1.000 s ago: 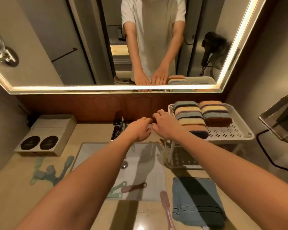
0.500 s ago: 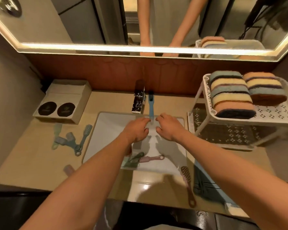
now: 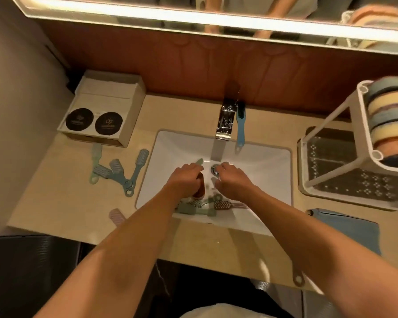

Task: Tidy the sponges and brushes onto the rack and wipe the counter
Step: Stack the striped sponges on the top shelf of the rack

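Note:
Both my hands reach down into the white sink (image 3: 271, 161). My left hand (image 3: 186, 177) has its fingers curled over a green brush (image 3: 199, 161), whose tip pokes out past them; a brown piece shows under the palm. My right hand (image 3: 232, 182) hangs beside the drain (image 3: 214, 169), fingers bent down, nothing seen in it. More green brushes (image 3: 193, 208) and a brown brush (image 3: 223, 205) lie at the sink's front. A blue brush (image 3: 240, 127) lies by the faucet (image 3: 225, 120). Striped sponges (image 3: 388, 120) sit on the white rack (image 3: 364, 125).
Several teal and green brushes (image 3: 122, 173) lie on the counter left of the sink, a pink one (image 3: 116, 216) near the front edge. A blue cloth (image 3: 347, 228) lies front right, a pink brush handle (image 3: 298, 280) beside it. A cardboard box (image 3: 101, 111) stands back left.
Both hands dropped from near the rack and faucet down into the sink. The view tilted downward, so the mirror mostly left the frame.

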### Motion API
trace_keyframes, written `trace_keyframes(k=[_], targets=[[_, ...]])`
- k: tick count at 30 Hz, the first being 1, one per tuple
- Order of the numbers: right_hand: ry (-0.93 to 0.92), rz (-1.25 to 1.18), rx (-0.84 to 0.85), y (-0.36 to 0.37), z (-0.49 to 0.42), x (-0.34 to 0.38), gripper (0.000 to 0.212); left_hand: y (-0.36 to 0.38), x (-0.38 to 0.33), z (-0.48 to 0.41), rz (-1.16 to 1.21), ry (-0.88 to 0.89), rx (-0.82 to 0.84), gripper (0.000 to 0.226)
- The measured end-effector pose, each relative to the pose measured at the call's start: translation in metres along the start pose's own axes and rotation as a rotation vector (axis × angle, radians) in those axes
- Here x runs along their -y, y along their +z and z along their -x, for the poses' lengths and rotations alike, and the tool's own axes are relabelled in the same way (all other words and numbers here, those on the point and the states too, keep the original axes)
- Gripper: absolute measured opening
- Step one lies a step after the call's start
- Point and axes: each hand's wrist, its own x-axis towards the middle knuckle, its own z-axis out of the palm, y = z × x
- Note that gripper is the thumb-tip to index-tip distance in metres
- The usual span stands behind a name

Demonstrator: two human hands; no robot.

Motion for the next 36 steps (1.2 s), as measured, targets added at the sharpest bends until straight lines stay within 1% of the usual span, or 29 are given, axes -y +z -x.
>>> trace_keyframes(k=[3,8,11,15,17,20,24,28,31,33,36], targets=[[-0.004,-0.025,0.013,0.016,-0.015,0.010,0.036,0.010,0.020,-0.004,0.029,-0.029,0.008,0.045],[0.052,-0.092,0.109,0.044,-0.037,0.019,0.041,0.032,0.044,-0.018,0.126,-0.085,0.100,0.053],[0.119,-0.213,0.164,0.061,-0.044,0.021,0.042,0.046,0.056,-0.028,0.170,-0.081,0.155,0.054],[0.213,-0.423,0.184,0.081,-0.052,0.026,0.039,0.057,0.068,-0.041,0.198,-0.080,0.234,0.057],[0.275,-0.468,0.180,0.091,-0.055,0.026,0.045,0.061,0.071,-0.047,0.185,-0.049,0.264,0.062],[0.378,-0.463,0.180,0.101,-0.063,0.025,0.049,0.066,0.075,-0.055,0.220,-0.052,0.251,0.061],[0.468,-0.555,0.189,0.112,-0.071,0.028,0.040,0.070,0.077,-0.063,0.343,-0.091,0.236,0.057],[0.640,-0.775,0.138,0.115,-0.079,0.038,0.046,0.067,0.069,-0.068,0.553,-0.222,0.246,0.055],[0.762,-0.920,0.075,0.116,-0.085,0.039,0.044,0.065,0.063,-0.070,0.649,-0.292,0.264,0.057],[0.801,-0.962,0.051,0.116,-0.085,0.036,0.038,0.060,0.059,-0.069,0.719,-0.341,0.265,0.062],[0.798,-0.994,0.061,0.113,-0.083,0.030,0.029,0.050,0.050,-0.067,0.771,-0.390,0.210,0.059]])
